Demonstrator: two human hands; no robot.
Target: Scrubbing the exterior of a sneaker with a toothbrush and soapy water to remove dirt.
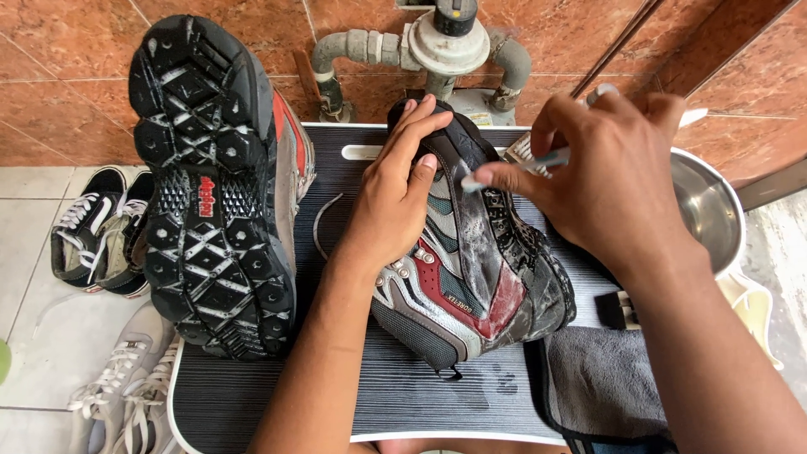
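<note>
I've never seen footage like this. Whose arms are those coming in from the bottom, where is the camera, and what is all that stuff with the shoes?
There is no machine here: a person wears one camera on the head, looking down, so the arms reaching in from the bottom are their own. The left hand presses down on a grey and red hiking boot that lies on its side, wet and soapy, on a ribbed dark mat with a white edge. The right hand holds a small brush against that boot. The matching boot stands beside it, its black sole facing the camera. A grey cloth lies on the mat at the lower right, with a metal bowl behind it. Several sneakers sit on the floor tiles at the left, and pipes run along the wall.
</note>
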